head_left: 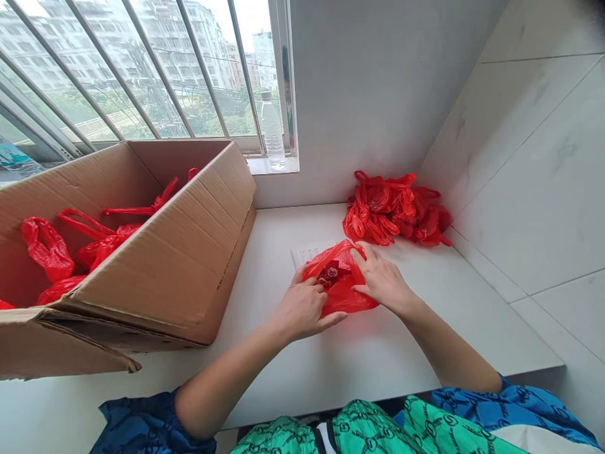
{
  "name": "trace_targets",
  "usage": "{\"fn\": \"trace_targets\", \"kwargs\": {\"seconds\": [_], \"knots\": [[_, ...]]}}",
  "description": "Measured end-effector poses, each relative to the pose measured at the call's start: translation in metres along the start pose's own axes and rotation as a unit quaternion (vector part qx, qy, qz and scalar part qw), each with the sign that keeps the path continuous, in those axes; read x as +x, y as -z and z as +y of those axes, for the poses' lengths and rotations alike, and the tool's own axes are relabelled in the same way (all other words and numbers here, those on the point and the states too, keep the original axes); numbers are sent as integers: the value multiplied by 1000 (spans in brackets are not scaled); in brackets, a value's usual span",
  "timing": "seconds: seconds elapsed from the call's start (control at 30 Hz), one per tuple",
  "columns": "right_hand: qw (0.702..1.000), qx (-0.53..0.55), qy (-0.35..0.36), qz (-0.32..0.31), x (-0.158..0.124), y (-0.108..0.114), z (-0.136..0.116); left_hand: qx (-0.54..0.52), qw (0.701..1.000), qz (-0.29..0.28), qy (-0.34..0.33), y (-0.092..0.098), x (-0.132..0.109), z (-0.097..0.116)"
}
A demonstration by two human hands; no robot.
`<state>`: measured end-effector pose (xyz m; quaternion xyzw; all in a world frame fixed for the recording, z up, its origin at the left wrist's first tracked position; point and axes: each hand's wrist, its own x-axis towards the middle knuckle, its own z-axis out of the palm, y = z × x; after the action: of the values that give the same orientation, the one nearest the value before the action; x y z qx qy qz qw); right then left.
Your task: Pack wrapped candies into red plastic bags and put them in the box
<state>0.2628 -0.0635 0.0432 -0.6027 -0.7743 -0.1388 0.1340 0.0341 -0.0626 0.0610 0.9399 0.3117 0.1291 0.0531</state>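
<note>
A red plastic bag (347, 299) sits on the white counter in front of me with its mouth spread. Inside it show dark red items (331, 272) with a pale printed pattern; their kind I cannot make out. My left hand (305, 309) holds the bag's left side, its fingers over the rim and its thumb stretched along the front. On the other side, my right hand (380, 277) grips the right rim between fingers and thumb. Behind the bag, partly covered by it, lies a sheet of white paper (299, 255) with small printed marks.
A large open cardboard box (189, 271) with several red bags (113, 243) in it stands at the left. A heap of red plastic bags (392, 208) lies against the back wall. One clear bottle (272, 132) stands on the sill by the barred window. Tiled wall bounds the right.
</note>
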Motion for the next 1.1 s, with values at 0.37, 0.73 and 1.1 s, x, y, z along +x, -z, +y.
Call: {"fn": "trace_targets", "kwargs": {"seconds": [0.37,0.73,1.1], "knots": [[996,66,53,26,-3,17,-15,107,980,-49,160,-13,2,-19],[994,49,-10,-101,-2,-27,-16,21,982,29,187,-30,2,-49],[994,80,28,-67,-1,-31,-16,-80,995,11,67,-23,-6,-54]]}}
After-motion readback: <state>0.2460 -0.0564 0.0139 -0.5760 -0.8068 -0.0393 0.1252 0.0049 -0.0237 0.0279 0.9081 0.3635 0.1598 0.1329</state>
